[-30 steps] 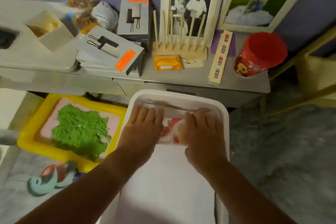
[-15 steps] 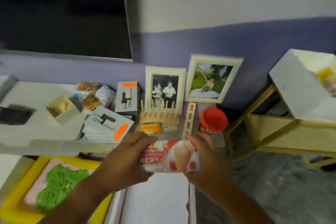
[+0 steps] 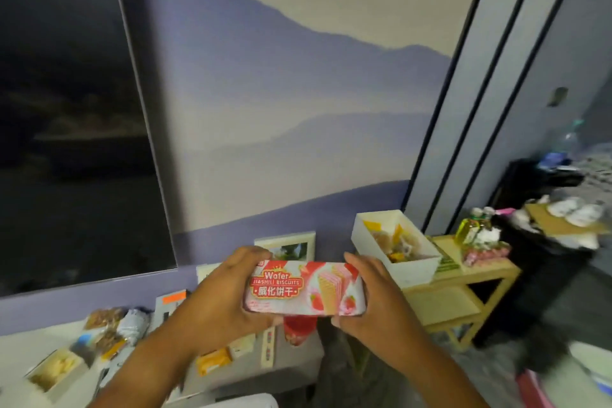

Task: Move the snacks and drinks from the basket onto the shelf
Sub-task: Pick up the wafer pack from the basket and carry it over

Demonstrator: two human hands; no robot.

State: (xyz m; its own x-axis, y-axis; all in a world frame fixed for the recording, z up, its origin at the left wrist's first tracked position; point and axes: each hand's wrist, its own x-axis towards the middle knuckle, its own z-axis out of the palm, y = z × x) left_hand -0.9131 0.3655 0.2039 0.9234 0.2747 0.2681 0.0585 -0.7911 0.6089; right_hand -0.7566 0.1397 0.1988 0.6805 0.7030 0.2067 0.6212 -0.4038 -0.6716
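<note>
Both hands held one item in mid-air at chest level: a pink-and-white rectangular plastic packet of wafer biscuits [image 3: 304, 288], printed side facing the camera, long axis level. The left hand [image 3: 218, 305] gripped the packet's left end, fingers curled over the top edge and thumb under the bottom. The right hand [image 3: 374, 298] gripped the right end the same way, fingertips [image 3: 351, 258] over the top corner. The packet was clear of every surface.

Right of and beyond the hands stood a pale wooden two-tier shelf [image 3: 470, 278]. On its top sat a white open rectangular box [image 3: 394, 252] holding assorted wrapped snacks, contents blurred. Farther right on the same top were a small yellow-green bottle [image 3: 470, 228] and a pink-patterned packet [image 3: 483, 253].

Below the hands ran a grey low cabinet top [image 3: 291, 364] carrying a small orange packet [image 3: 213, 361], a red cup [image 3: 298, 329] mostly hidden behind the wafer packet, and a white-framed photograph [image 3: 291, 247] against the wall. At lower left was a small cream open box [image 3: 53, 371], with bagged snacks [image 3: 106, 328] just behind it. The white rim of a basket [image 3: 238, 401] showed at the bottom edge. A large dark screen [image 3: 73, 109] filled the left wall beside a purple mountain mural [image 3: 281, 93].
</note>
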